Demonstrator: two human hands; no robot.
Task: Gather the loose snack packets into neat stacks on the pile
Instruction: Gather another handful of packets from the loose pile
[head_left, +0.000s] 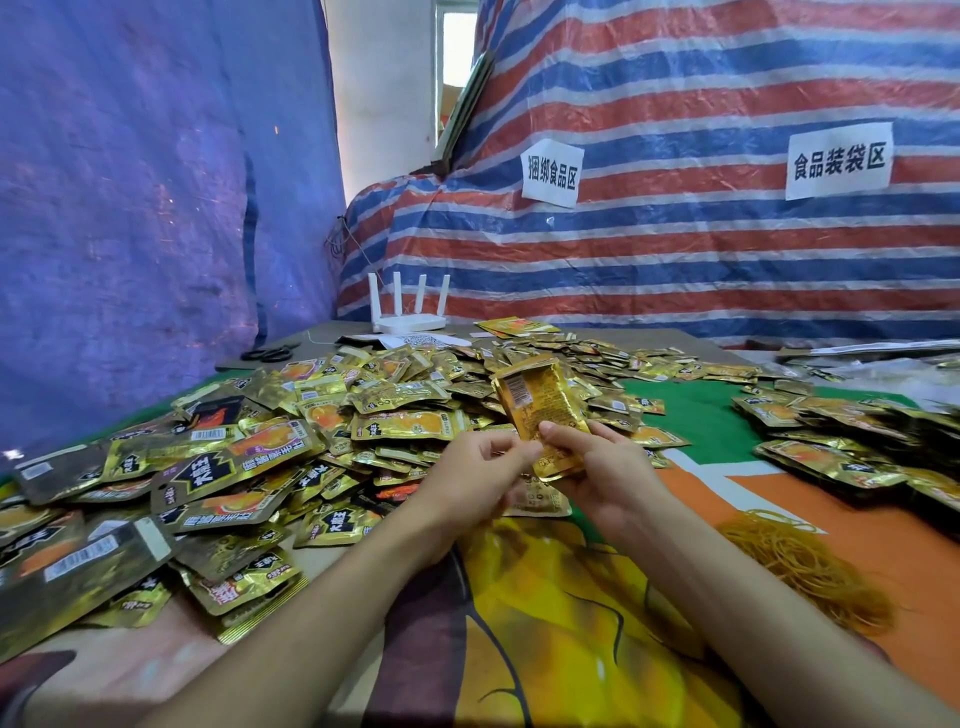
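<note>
Head view: printed cloth (571, 623) under loose packets (337, 415), striped tarpaulin (675, 234) behind, both hands' fingers (558, 434) around held stack (540, 400)

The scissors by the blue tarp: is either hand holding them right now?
No, the scissors lie untouched on the far left of the table, while the left hand and right hand both grip upright gold packets.

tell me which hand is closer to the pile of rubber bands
Right. The right hand, gripping the gold packet, sits up and left of the rubber bands; the left hand is even farther left, on the packet's other side.
</note>
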